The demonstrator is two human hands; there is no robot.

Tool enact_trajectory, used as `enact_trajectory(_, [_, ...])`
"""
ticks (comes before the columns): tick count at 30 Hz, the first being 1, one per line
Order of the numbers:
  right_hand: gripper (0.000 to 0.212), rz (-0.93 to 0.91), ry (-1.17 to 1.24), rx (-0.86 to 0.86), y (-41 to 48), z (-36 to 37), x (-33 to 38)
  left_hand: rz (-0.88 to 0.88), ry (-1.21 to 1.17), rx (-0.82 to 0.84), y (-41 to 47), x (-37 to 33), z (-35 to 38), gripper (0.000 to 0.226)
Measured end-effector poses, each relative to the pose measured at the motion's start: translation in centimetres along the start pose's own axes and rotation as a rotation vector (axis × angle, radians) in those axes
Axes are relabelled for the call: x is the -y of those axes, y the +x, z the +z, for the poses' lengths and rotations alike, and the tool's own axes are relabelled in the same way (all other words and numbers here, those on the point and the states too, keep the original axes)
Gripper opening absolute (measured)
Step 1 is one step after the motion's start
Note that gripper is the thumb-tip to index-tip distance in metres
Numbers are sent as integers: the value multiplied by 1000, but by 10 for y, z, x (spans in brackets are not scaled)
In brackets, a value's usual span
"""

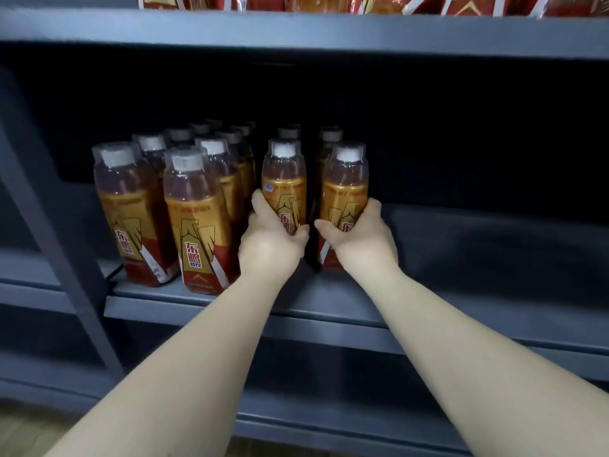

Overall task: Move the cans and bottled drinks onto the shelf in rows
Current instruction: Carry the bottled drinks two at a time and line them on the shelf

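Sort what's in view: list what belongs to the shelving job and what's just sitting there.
Part of the job:
left hand gripping a gold-label drink bottle
right hand gripping a second bottle
stocked bottle rows on the left
blue shelf

Just there:
red packets on the upper shelf

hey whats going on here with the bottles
A person is stocking a shelf with bottled drinks. The left hand grips a bottle and the right hand grips a second bottle, both upright near the front edge. To their left, two filled rows of the same drink run back into the shelf, and a few more bottles stand behind the two being held.
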State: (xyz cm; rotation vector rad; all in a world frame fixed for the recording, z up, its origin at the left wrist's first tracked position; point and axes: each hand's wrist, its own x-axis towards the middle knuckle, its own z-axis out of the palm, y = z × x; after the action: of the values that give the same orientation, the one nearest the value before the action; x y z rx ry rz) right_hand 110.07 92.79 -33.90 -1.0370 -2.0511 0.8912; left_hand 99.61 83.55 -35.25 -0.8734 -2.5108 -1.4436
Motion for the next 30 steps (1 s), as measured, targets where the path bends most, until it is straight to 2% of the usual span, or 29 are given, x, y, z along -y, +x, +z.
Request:
enact_trajectory(5, [74, 23, -20, 42, -6, 8, -13, 0, 26, -34, -6, 7, 9, 100])
enact_trajectory(10, [72, 19, -28, 35, -7, 11, -12, -6, -14, -51, -5, 6, 11, 90])
enact_trajectory(16, [71, 28, -31, 35, -2, 11, -6, -72, -99, -19, 9, 5, 11, 93])
enact_trajectory(30, [72, 29, -72, 12, 29, 31, -5, -86, -209, 44, 38, 10, 30, 83])
